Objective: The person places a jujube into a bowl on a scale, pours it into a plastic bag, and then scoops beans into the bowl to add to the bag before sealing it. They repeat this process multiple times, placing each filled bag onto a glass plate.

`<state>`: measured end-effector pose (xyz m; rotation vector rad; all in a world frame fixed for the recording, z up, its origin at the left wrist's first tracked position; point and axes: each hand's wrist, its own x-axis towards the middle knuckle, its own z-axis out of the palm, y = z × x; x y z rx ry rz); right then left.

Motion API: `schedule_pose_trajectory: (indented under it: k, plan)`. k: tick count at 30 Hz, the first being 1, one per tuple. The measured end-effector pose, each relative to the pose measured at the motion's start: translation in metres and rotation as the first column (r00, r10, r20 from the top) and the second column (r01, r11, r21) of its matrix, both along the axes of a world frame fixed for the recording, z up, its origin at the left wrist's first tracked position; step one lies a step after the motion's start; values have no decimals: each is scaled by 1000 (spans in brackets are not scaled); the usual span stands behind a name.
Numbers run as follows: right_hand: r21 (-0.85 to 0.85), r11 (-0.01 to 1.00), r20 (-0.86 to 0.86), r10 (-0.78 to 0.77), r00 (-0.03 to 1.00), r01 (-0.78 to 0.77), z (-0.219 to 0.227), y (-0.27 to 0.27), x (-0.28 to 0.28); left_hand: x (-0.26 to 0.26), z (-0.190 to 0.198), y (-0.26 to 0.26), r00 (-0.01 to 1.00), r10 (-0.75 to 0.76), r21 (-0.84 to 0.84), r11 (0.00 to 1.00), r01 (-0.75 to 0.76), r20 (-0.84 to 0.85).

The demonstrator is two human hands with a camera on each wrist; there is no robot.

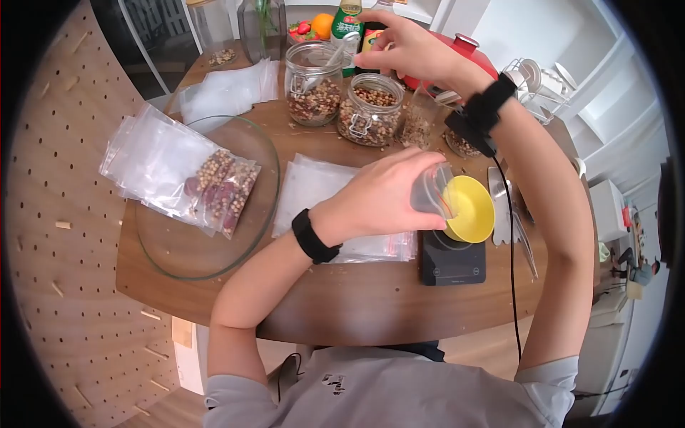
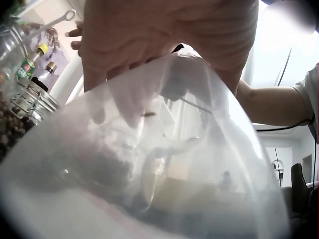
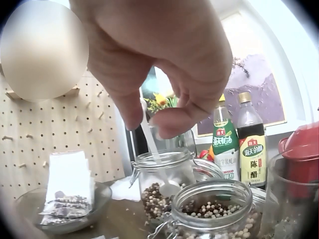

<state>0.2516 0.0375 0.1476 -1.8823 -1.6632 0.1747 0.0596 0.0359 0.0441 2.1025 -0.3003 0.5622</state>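
Observation:
My left hand [image 1: 378,192] grips a clear plastic zip bag [image 1: 432,190], thumb below and fingers above, its mouth spread beside a yellow bowl [image 1: 471,209]. Large in the left wrist view, the translucent bag [image 2: 149,164] bulges under the palm. The bowl rests on a black kitchen scale [image 1: 453,267]. My right hand [image 1: 417,53] hovers over an open glass jar of mixed beans [image 1: 314,100], thumb and forefinger spread on either side of a white spoon's [image 3: 152,142] handle end. The spoon leans in that jar, bowl end down among the beans.
A second open jar [image 1: 369,118] stands beside the first. On the left, filled bags [image 1: 221,189] lie in a glass dish [image 1: 153,253]. Flat bags [image 1: 314,185] lie under my left forearm. Sauce bottles [image 3: 251,149] and a red pot [image 1: 471,53] stand behind.

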Motion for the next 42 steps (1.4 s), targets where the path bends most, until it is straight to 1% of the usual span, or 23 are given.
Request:
schedule_pose_trajectory:
  k: [3, 4, 7, 8, 9, 10, 13, 14, 17, 18, 21, 24, 27, 33, 36, 39, 40, 42]
  plan:
    - [-62, 990, -123, 118, 985, -126, 4, 21, -9, -2, 4, 1, 1000, 3, -4, 1000, -3, -14]
    - [-8, 988, -123, 149, 981, -152, -1, 30, -9, -2, 5, 2, 1000, 4, -5, 1000, -4, -23]
    - [-53, 997, 116, 69, 991, -63, -8, 59, -4, -1, 2, 3, 1000, 14, 0, 1000, -14, -4]
    - [-24, 1000, -22, -2, 1000, 1, -13, 63, -7, -1, 2, 3, 1000, 16, 0, 1000, -16, -8]
    - [-3, 997, -162, -71, 984, 71, -17, 67, -10, -1, 3, 3, 1000, 15, 2, 1000, -15, -12]
    - [8, 990, -296, -133, 946, 142, -20, 68, -11, -1, 4, 3, 1000, 15, 3, 1000, -15, -13]
    - [21, 983, -474, -152, 867, 183, -35, 89, 25, -3, 5, 3, 1000, 24, 3, 1000, -24, -7]
    - [5, 981, -435, -171, 884, 192, -30, 80, 27, -3, 4, 4, 1000, 27, 11, 1000, -27, -5]
    - [-4, 972, -558, -197, 806, 234, -9, 43, 16, -1, 3, 3, 1000, 31, 28, 999, -31, 1]
    - [8, 969, -570, -199, 798, 247, -11, 38, 22, -1, 3, 2, 999, 34, 28, 999, -34, -2]
    - [-3, 987, -672, -122, 731, 162, -9, 15, 11, -1, 4, 2, 999, 35, 30, 999, -34, -17]
    - [-1, 983, -760, -120, 639, 184, -15, 2, 7, 0, 4, 3, 1000, 16, 13, 1000, -16, -5]
    - [44, 976, -820, -86, 565, 213, -20, -5, 9, -2, 8, 2, 1000, -2, 6, 1000, 2, -13]
    - [213, 936, -867, 50, 495, 279, -23, -31, 15, -3, 9, 0, 999, 8, 39, 999, -6, -49]
    - [253, 922, -878, 92, 470, 293, -14, -51, 13, -3, 8, 1, 999, 15, 51, 999, -13, -44]
    - [271, 906, -897, 116, 426, 324, -5, -77, 13, -3, 6, 0, 1000, 13, 40, 999, -12, -25]
    - [288, 914, -886, 142, 441, 284, -1, -91, 11, -3, 5, 0, 1000, 12, 33, 999, -11, -20]
    - [304, 904, -893, 160, 421, 300, 0, -122, 11, -3, 5, 0, 1000, 13, 42, 999, -12, -11]
